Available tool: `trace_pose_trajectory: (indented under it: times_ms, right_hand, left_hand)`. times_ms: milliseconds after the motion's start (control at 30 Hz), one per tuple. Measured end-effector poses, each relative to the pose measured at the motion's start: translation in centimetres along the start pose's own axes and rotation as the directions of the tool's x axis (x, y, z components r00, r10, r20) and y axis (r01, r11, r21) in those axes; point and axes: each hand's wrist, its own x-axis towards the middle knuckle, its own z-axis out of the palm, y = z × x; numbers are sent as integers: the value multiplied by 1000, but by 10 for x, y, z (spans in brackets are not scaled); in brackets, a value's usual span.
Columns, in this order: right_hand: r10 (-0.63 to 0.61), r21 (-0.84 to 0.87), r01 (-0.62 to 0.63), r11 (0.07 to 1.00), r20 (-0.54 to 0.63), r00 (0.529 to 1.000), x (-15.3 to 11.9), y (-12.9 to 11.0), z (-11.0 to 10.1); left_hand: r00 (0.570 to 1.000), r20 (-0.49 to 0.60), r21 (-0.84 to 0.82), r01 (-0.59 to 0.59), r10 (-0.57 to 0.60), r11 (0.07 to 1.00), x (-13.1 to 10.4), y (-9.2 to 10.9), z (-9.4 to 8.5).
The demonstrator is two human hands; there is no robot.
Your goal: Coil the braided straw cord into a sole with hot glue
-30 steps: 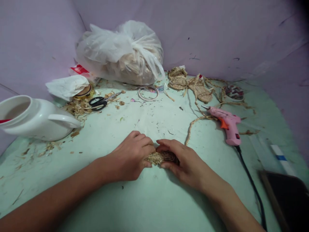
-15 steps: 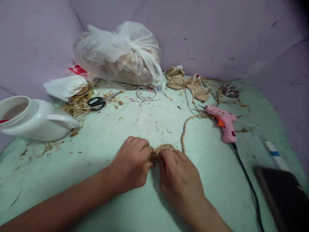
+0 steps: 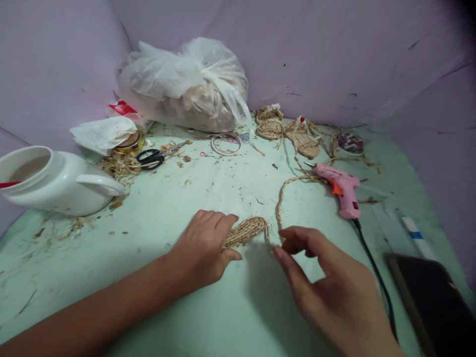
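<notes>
A flat oval of coiled braided straw cord (image 3: 247, 230) lies on the table, sole-like in shape. My left hand (image 3: 208, 243) is closed over its left end, fingers above and thumb at the near side, hiding that end. From the right end of the oval a length of braided cord (image 3: 280, 206) bends down, then runs up and back toward the glue gun. My right hand (image 3: 327, 277) is beside this bend, thumb and index fingertips apart at the cord; the lowest part of the bend is hidden behind them.
A pink glue gun (image 3: 340, 188) with a black cable lies at right, near a dark phone-like slab (image 3: 431, 302). Behind stand a tied plastic bag (image 3: 186, 89), woven straw pieces (image 3: 303, 139), a ring (image 3: 226, 144) and scissors (image 3: 154, 157). A white jug (image 3: 70, 183) lies at left.
My right hand has come off the coiled oval and moved right, its thumb and index finger spreading at the cord. More of the oval shows. My left hand keeps its place.
</notes>
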Motion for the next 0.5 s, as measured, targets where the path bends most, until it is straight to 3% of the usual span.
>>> trace_pose_trajectory:
  times_ms: [167,233,333,500]
  right_hand:
    - [210,-37,-215,976,-94,973,10,27,-13]
    - [349,-121,-363,924,-125,929,18,37,-16]
    - [517,-245,-519,819,-77,852,36,51,-23]
    - [516,-530,-527,664,-186,836,60,85,-37]
  left_hand:
    - [996,-75,9,43,-42,999,-7,3,-5]
    - [991,-103,46,92,-87,995,-11,6,-8]
    - [985,-104,68,142,-135,988,-15,9,-9]
    - [981,-68,54,186,-182,981,-14,10,-5]
